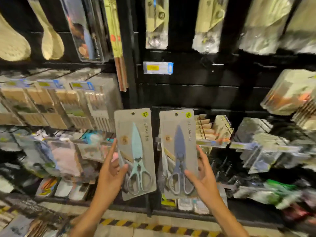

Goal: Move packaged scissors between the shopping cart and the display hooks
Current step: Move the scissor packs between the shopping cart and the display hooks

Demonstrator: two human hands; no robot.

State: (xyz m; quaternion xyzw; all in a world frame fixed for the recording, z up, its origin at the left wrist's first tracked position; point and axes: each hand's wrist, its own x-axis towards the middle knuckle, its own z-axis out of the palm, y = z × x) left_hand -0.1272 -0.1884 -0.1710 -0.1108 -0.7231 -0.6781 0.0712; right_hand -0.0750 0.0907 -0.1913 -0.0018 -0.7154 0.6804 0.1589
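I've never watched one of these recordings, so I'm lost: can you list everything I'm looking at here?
Mint scissors pack: one, grey card with pale green scissors, centre left, held upright.
Blue scissors pack: one, grey card with slate blue scissors, centre right, held upright.
Price label: one, white, yellow and blue, on the black display wall above both packs.
Wooden spoons: at least two, pale cream, hanging top left.
Boxed goods: several rows, tan and grey, left shelf; too blurred to identify.
Bagged goods: many, shiny clear and greenish, top and right; contents unclear.
Floor stripe: one, yellow and black, along the bottom.
Left hand: one, grips the mint pack's left edge.
Right hand: one, grips the blue pack's right edge.
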